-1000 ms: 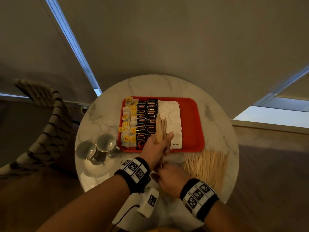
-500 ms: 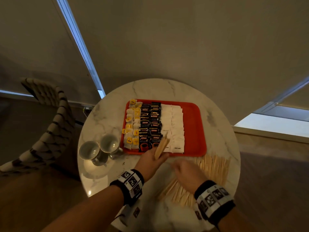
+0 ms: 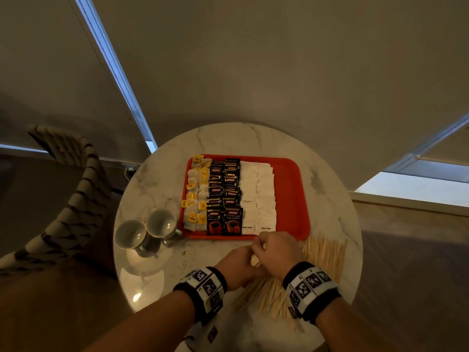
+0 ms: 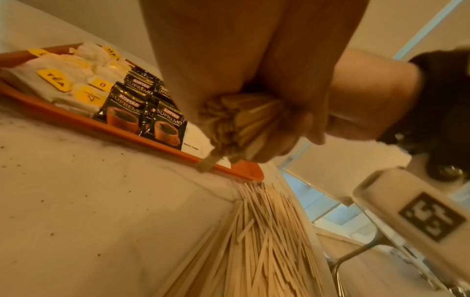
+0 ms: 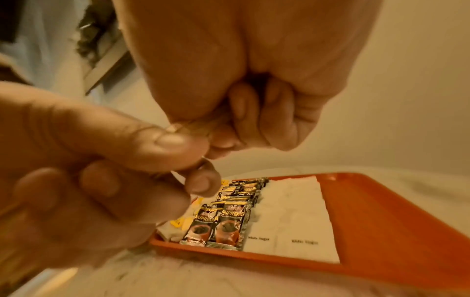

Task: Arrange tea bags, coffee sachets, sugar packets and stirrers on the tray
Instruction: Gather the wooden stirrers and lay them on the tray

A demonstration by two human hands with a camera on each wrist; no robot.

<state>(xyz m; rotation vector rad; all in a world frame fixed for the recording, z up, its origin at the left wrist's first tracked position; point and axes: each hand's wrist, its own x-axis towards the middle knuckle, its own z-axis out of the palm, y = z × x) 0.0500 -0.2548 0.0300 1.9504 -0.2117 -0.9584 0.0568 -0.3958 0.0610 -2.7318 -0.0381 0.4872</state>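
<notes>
One bundle of stirrers (image 4: 241,122) sits gripped in my left hand (image 3: 238,265) above the desk (image 3: 157,270), just short of the tray (image 3: 291,199), my right hand's (image 3: 276,252) fingers (image 5: 239,120) curled onto it too. I judge this the stirrer step; next, lay it in the tray's bare right strip. Counted: two columns each of tea bags (image 3: 196,194), coffee sachets (image 3: 224,196), sugar packets (image 3: 257,196); two cups (image 3: 146,231); loose stirrers (image 3: 322,260) uncountable.

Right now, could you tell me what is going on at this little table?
A person is stocking an orange tray with drink supplies. Tea bags, coffee sachets and sugar packets already lie in rows on it. The left hand grips a bundle of wooden stirrers, with the right hand pinching at it. More loose stirrers lie on the marble table; none are on the tray yet.
</notes>
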